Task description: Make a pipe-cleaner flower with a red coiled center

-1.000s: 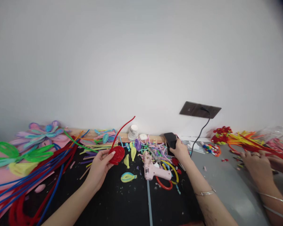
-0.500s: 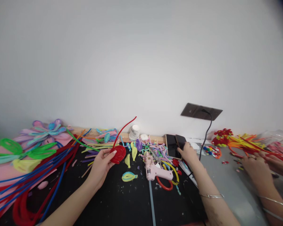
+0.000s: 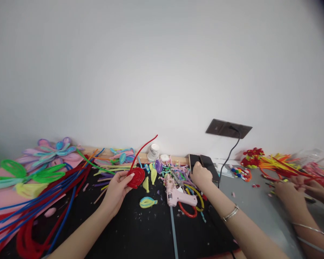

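Pinching the edge of a coiled red pipe cleaner [image 3: 137, 178], the left hand [image 3: 118, 189] holds it over the black work surface [image 3: 140, 233], tail sticking up. The right hand [image 3: 202, 175] is at two dark phones [image 3: 210, 165]; I can't tell whether it grips anything. A slack pinch might let the coil unwind; a low wrist could nudge the pink glue gun [image 3: 180, 197].

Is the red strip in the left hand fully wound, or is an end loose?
One end is loose: the left hand pinches the red strip, coiled flat, but its tail curves up, tip free.
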`<state>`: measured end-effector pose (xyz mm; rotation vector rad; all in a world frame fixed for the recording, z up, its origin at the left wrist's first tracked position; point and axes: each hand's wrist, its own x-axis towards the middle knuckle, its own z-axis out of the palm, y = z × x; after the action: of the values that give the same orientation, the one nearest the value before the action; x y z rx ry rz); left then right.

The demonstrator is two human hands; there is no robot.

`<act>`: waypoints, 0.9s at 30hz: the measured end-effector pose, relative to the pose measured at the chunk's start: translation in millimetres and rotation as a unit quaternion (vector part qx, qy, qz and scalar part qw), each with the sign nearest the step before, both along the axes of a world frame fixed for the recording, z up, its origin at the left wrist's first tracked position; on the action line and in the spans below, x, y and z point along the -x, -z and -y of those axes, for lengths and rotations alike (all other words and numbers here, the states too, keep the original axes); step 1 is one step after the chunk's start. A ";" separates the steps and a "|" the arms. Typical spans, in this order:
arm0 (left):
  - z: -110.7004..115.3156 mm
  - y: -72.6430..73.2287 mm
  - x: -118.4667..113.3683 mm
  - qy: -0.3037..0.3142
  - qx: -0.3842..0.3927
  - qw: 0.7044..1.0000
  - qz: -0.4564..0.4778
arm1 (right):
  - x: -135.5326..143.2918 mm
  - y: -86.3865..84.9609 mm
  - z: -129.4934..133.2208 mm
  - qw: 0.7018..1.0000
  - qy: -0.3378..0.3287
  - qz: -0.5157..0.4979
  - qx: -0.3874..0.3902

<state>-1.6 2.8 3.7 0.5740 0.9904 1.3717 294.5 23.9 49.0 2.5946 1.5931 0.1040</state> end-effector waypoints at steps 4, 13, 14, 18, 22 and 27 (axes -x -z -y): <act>0.9 -1.0 -0.5 0.007 -0.001 1.000 0.006 | 1.0 1.3 -2.2 0.999 0.022 -0.017 0.016; 0.4 -0.4 -1.3 0.014 -0.005 1.000 0.010 | -13.7 15.3 5.5 0.997 0.043 -0.049 -0.032; 0.1 -0.2 -1.1 0.012 -0.005 1.000 0.010 | -16.4 15.8 4.3 0.996 0.052 -0.058 -0.035; -0.3 0.5 -0.3 0.012 -0.004 1.000 0.010 | -31.2 13.1 -3.8 0.992 0.070 -0.099 -0.032; -0.6 0.1 -0.6 0.015 -0.003 1.000 0.010 | -41.6 6.6 -8.5 0.992 0.057 -0.110 -0.025; -0.1 -1.3 -0.9 0.010 -0.001 1.000 0.015 | -38.1 3.3 -1.4 0.995 0.032 -0.053 -0.078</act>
<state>-0.7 2.9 5.1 0.5617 0.9572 1.3590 332.6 25.3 45.7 2.8106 1.5929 0.0906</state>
